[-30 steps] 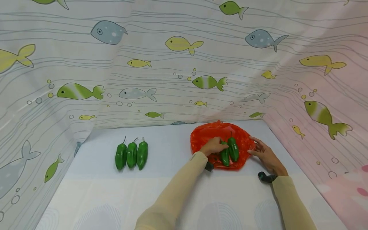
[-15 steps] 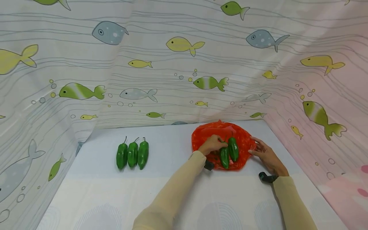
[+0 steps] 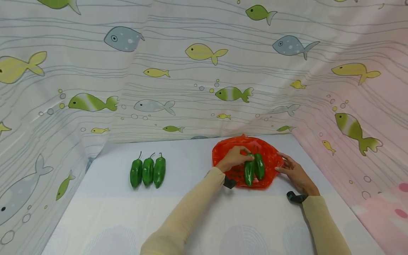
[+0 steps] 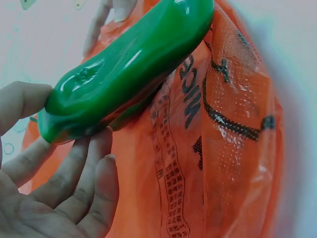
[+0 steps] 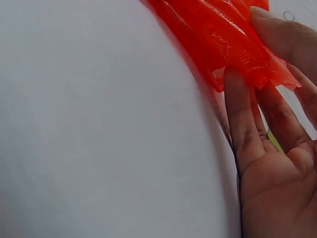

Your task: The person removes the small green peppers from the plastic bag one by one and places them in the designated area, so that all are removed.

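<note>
My left hand (image 3: 234, 158) pinches the upper end of a glossy green pepper (image 3: 249, 173) over a red plastic bag (image 3: 220, 150). In the left wrist view, the thumb and fingertips hold one end of this pepper (image 4: 131, 69), tilted above the bag's printed side. A second green pepper (image 3: 259, 167) lies on the bag just to the right, mostly hidden in the left wrist view. My right hand (image 3: 296, 173) is at the bag's right edge. The right wrist view has its thumb and fingers holding the crumpled bag edge (image 5: 233, 49) between them.
Three green peppers (image 3: 148, 171) with stems stand in a row on the left of the white table (image 3: 127, 219). A fish-patterned curtain (image 3: 178, 81) closes off the back and sides. Dark devices are strapped at both wrists.
The left hand has drawn the pepper slightly upright and away from its neighbour, the wrist shifting a little left. The right hand stays at the bag's edge. The head view shifts slightly.
</note>
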The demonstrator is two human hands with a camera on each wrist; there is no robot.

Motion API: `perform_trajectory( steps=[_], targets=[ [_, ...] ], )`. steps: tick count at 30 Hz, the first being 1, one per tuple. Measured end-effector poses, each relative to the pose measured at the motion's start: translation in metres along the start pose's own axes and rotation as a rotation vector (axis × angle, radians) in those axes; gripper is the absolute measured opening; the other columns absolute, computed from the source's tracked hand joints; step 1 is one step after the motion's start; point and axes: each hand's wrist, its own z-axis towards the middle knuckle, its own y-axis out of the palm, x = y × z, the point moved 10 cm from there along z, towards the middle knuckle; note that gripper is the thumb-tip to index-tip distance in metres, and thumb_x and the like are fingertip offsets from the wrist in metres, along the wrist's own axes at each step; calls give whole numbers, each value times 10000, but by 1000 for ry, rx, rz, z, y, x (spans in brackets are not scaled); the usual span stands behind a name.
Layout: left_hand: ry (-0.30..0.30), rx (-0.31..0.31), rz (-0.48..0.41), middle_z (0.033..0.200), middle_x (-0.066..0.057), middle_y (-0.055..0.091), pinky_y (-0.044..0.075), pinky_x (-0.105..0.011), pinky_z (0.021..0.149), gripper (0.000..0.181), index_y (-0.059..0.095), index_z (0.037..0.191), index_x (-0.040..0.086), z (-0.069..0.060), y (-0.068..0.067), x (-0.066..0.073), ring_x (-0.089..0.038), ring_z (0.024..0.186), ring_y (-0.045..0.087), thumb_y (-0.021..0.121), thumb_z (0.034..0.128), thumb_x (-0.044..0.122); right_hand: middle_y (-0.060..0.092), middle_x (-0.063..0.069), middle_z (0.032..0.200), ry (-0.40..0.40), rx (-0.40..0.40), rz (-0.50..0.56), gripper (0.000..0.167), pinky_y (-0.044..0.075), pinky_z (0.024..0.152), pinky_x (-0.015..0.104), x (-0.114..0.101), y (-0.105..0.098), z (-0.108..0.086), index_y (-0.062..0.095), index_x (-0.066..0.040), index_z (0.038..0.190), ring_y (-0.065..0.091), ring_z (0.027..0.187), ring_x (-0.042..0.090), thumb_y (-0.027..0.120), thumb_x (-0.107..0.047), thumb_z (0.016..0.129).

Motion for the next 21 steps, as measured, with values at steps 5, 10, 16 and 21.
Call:
perform_trajectory(
  steps=[5, 10, 16, 21],
  targets=[
    [41, 8, 20, 1018, 44, 675, 570, -443, 852, 225, 712, 1076, 198, -6, -7, 7, -166, 869, 615, 806, 910, 319, 401, 114, 1544, 4, 1, -11, 827, 482, 967, 166, 0, 2, 0, 289, -274, 1628, 490, 1286, 112, 762, -289, 950],
    [61, 21, 56, 1040, 41, 665, 551, -363, 783, 232, 719, 1073, 224, -9, -14, 11, -179, 884, 606, 814, 900, 346, 392, 120, 1558, 16, 6, -28, 839, 474, 958, 146, 1, 1, -1, 281, -286, 1632, 483, 1287, 110, 765, -311, 947],
    [59, 29, 57, 1016, 42, 652, 579, -410, 821, 272, 710, 1111, 221, -10, -21, 9, -190, 870, 628, 813, 900, 358, 397, 110, 1554, 14, 2, -14, 837, 471, 965, 148, 1, 1, -1, 292, -290, 1628, 489, 1285, 108, 769, -317, 941],
    [69, 35, 39, 994, 8, 655, 571, -513, 875, 288, 712, 1112, 196, -16, -26, 13, -338, 963, 660, 824, 892, 344, 429, 109, 1509, -2, 2, -2, 827, 480, 965, 159, 1, 1, -1, 301, -269, 1626, 510, 1253, 101, 769, -291, 944]
  ],
)
